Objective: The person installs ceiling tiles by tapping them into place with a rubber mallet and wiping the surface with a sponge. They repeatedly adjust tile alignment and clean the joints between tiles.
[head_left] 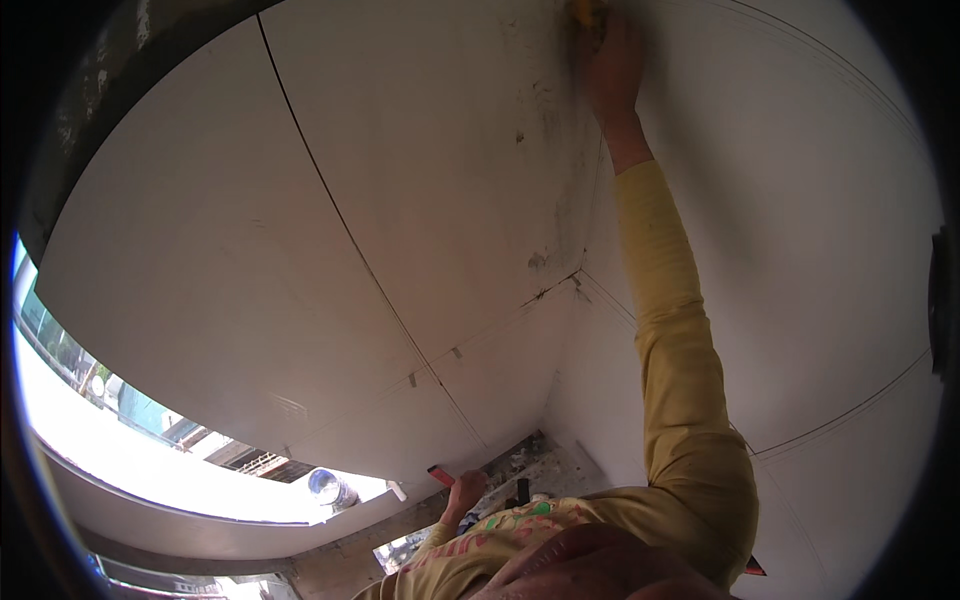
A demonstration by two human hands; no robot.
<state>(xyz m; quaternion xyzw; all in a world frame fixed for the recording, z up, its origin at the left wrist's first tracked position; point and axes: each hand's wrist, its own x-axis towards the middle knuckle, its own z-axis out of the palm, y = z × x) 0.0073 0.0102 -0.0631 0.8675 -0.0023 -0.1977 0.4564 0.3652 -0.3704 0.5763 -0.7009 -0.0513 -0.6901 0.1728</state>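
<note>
Sponge pressed high on the tiled corner

Sponge (588, 12), yellow, sits at the very top of the view under the right hand (612, 65), whose fingers close over it and hold it against the white wall tiles (400, 150) beside the dirty corner joint (590, 190). A yellow sleeve (670, 330) runs down from that wrist. Far below, the left hand (466, 492) is curled near a red-handled tool (441, 475); whether it grips anything cannot be told

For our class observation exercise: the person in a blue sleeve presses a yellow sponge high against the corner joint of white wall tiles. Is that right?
Not quite. The head view shows the sleeve is yellow, not blue. The rest stands: the right hand presses a yellow sponge high against the corner joint of white wall tiles.
</note>
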